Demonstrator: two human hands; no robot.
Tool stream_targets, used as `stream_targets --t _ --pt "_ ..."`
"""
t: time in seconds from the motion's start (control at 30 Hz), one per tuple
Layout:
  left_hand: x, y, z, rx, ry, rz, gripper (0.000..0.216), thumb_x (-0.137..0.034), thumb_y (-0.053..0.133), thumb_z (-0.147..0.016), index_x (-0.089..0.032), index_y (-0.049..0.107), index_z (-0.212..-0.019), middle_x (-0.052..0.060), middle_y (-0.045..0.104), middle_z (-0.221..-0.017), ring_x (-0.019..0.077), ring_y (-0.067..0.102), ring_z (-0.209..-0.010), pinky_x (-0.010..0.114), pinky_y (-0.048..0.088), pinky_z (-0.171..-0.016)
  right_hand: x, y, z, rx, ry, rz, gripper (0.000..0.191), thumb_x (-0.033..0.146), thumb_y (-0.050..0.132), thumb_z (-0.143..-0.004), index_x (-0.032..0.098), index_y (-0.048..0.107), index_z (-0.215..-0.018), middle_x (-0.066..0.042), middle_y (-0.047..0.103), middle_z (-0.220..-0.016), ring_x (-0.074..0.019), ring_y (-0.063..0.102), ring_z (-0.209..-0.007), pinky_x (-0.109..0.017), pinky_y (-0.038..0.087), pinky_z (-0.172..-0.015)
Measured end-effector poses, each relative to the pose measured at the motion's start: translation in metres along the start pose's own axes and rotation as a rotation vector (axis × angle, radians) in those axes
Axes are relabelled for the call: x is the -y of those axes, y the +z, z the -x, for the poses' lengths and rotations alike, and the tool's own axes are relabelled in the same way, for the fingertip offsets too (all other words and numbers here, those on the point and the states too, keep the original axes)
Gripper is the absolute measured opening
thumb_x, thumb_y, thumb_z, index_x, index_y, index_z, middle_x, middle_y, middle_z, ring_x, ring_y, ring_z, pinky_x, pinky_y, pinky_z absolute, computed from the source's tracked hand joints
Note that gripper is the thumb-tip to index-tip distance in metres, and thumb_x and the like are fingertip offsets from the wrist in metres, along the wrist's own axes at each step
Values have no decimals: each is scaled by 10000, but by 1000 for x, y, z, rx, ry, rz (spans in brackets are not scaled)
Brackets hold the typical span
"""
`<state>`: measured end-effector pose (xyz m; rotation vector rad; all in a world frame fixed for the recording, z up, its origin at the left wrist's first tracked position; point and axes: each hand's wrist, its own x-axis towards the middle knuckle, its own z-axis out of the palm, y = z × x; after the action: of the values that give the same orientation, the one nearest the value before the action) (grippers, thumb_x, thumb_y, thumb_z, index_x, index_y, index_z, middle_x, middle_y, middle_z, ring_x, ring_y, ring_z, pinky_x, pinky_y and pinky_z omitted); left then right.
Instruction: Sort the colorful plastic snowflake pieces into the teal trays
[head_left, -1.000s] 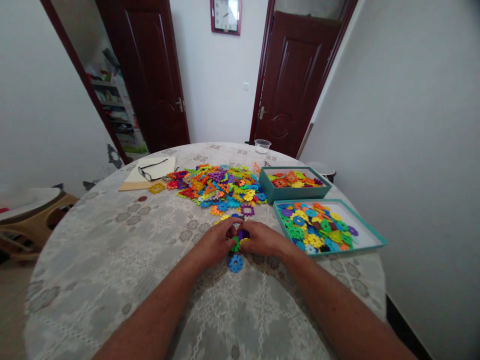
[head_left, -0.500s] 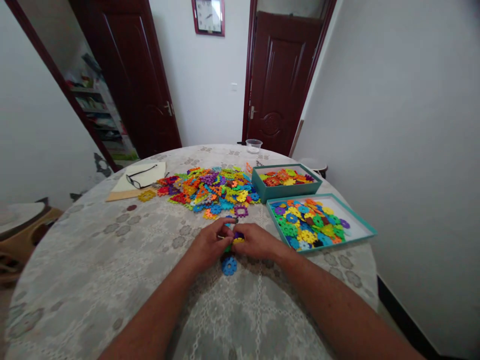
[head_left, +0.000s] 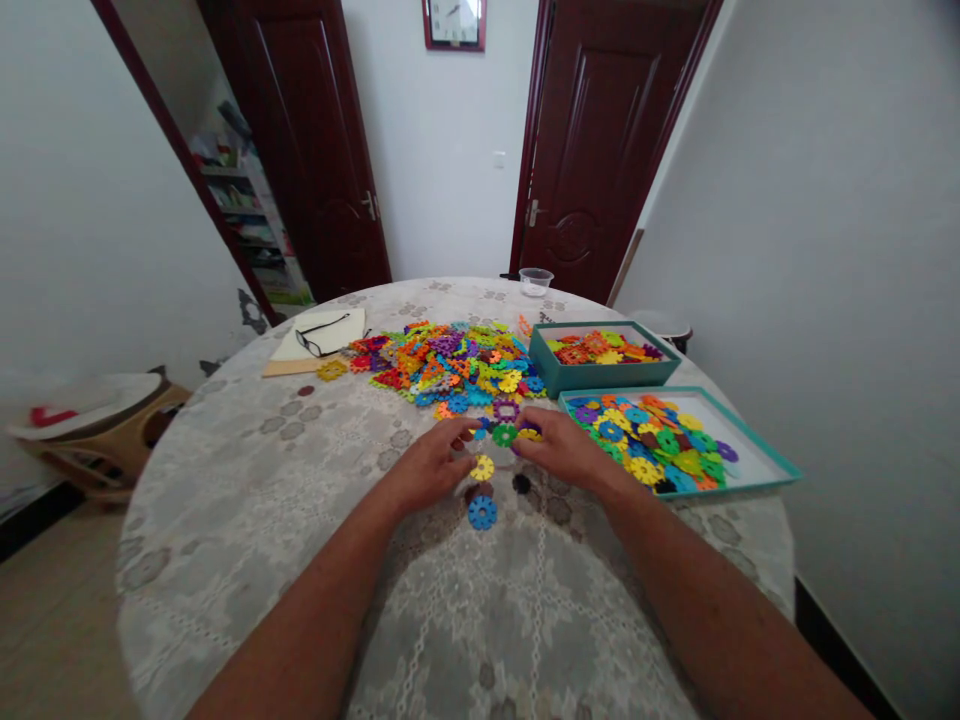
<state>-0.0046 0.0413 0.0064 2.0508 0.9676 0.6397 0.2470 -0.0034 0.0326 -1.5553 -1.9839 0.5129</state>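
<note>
Notched plastic discs lie between my hands. My left hand (head_left: 431, 465) is on the tablecloth side with thumb and index finger apart; its thumb is beside a yellow disc (head_left: 484, 467) and its index finger is near small blue pieces (head_left: 481, 430). My right hand (head_left: 559, 445) has thumb and fingers closed around yellow and purple discs (head_left: 530, 435), partly hidden by the fingers. A green disc (head_left: 505, 435) appears right at those fingertips; whether it is joined to them I cannot tell. Below are a blue disc (head_left: 482, 512), a brown disc (head_left: 478, 491) and a black disc (head_left: 521, 484).
A heap of colourful connector pieces (head_left: 442, 360) spreads beyond my hands, with a purple square frame (head_left: 506, 410) at its near edge. To the right stand a teal box (head_left: 600, 375) and its lid (head_left: 765, 470), both holding pieces. Glasses (head_left: 319, 345) rest on paper at left; a clear bowl (head_left: 535, 283) stands behind.
My hands were close together over the pieces and have now moved apart. The green, yellow and black discs between them have come into clear sight. The whole view has shifted slightly left.
</note>
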Motion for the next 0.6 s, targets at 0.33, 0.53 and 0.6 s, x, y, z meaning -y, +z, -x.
stream_targets --t 0.33,0.53,0.6 --pt "-17 -1 11 266 69 -430 758 -364 894 -650 -278 629 -1355 110 584 -1415 334 511 -1314 438 386 -1129 -62 -115 28 -174 375 303 147 276 645 -804 203 690 -924 -19 702 -791 -180 615 -714 -258 394 -635" --pt "-8 7 2 237 92 -413 527 -336 739 -798 -267 634 -1310 90 615 -1282 287 562 -1205 389 434 -1057 -96 -122 36 -250 547 401 188 239 626 -795 193 722 -951 -62 742 -876 -213 670 -808 -268 433 -658" --pt "-8 13 1 212 97 -404 530 -309 701 -815 -251 613 -1334 104 615 -1285 291 563 -1202 402 430 -1064 -101 -122 37 -349 593 441 274 253 608 -840 187 723 -1079 -95 759 -987 -233 686 -897 -288 469 -744"
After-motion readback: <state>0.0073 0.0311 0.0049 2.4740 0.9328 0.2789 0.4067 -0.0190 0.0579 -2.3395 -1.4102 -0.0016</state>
